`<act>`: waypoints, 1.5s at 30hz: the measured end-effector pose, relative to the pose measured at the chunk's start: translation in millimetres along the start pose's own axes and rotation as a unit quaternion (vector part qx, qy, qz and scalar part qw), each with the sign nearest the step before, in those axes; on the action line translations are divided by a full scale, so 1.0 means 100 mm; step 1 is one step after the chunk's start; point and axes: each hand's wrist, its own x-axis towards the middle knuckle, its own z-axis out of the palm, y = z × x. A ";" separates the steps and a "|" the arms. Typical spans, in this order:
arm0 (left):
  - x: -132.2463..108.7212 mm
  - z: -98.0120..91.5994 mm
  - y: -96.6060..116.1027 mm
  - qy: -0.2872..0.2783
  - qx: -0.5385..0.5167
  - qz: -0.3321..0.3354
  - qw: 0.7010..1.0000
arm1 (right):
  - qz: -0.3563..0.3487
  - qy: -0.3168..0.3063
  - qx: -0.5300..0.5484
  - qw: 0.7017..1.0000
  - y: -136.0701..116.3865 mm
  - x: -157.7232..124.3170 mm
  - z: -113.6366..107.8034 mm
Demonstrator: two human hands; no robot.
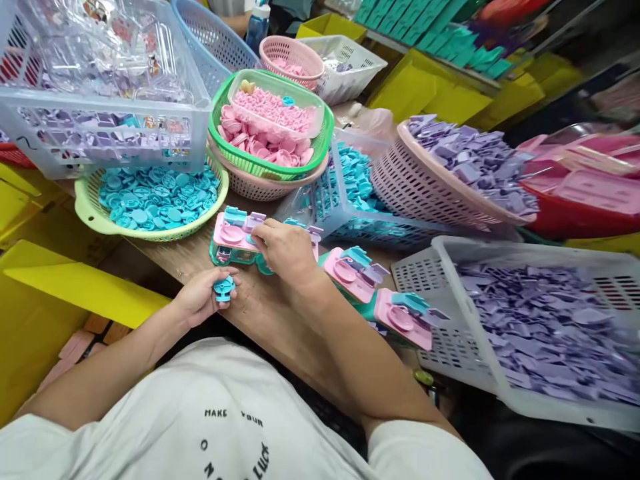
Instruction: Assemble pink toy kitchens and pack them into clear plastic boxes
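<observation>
My left hand (203,292), near the front edge of the table, has its fingers curled round a few turquoise round plastic pieces (225,288). My right hand (289,252) reaches over a pink-topped toy (231,233) with a turquoise base. Its thumb and fingertips are pinched together at the toy's top, with a bit of a small turquoise piece (249,239) showing under them. That hand partly hides another similar toy behind it. Two more pink-topped toys (345,270) (401,318) stand in a row to the right, by my right forearm.
Beyond my hands stand a yellow-green basket (83,203) of turquoise discs, a green basket (327,137) of pink parts and a blue crate (343,203) of turquoise parts. On the right are a pink basket (400,170) and a white crate (445,267) of purple parts.
</observation>
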 end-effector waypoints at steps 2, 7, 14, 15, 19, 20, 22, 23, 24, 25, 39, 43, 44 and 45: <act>0.04 0.00 -0.02 -0.012 0.003 -0.012 1.000 | -0.004 -0.019 -0.010 1.000 -0.04 0.04 -0.03; 0.11 0.04 -0.06 -0.026 -0.012 -0.018 0.999 | 0.011 0.009 0.015 1.000 -0.04 0.03 -0.01; 0.12 0.08 -0.16 -0.014 -0.066 0.005 0.998 | -0.102 0.136 0.305 0.937 -0.02 -0.55 0.30; 0.13 0.09 -0.19 -0.024 -0.067 0.019 0.997 | -0.116 0.111 0.313 0.936 -0.06 -0.63 0.36; 0.16 0.14 -0.29 -0.054 -0.035 0.057 0.996 | -0.070 0.066 0.275 0.957 -0.16 -0.73 0.53; 0.17 0.15 -0.31 -0.061 -0.028 0.064 0.996 | -0.057 0.070 0.271 0.958 -0.15 -0.72 0.55; 0.17 0.16 -0.34 -0.074 -0.022 0.083 0.994 | -0.052 0.077 0.293 0.952 -0.11 -0.69 0.55; 0.17 0.16 -0.35 -0.075 -0.017 0.095 0.992 | -0.059 0.075 0.312 0.945 -0.09 -0.68 0.54; 0.17 0.16 -0.37 -0.072 -0.009 0.108 0.992 | -0.068 0.069 0.330 0.939 -0.07 -0.68 0.53; 0.17 0.16 -0.38 -0.067 0.004 0.119 0.991 | -0.073 0.062 0.342 0.935 -0.06 -0.67 0.53; 0.28 0.06 -0.37 -0.062 0.179 0.217 0.958 | 0.029 0.180 0.427 0.886 0.06 -0.60 0.60; 0.29 0.09 -0.35 -0.015 0.261 0.342 0.903 | 0.014 0.207 0.370 0.906 0.00 -0.64 0.60; 0.29 0.10 -0.33 -0.010 0.273 0.363 0.891 | 0.005 0.204 0.375 0.904 0.00 -0.65 0.60; 0.28 0.11 -0.32 -0.009 0.280 0.378 0.883 | -0.003 0.198 0.384 0.902 0.00 -0.66 0.60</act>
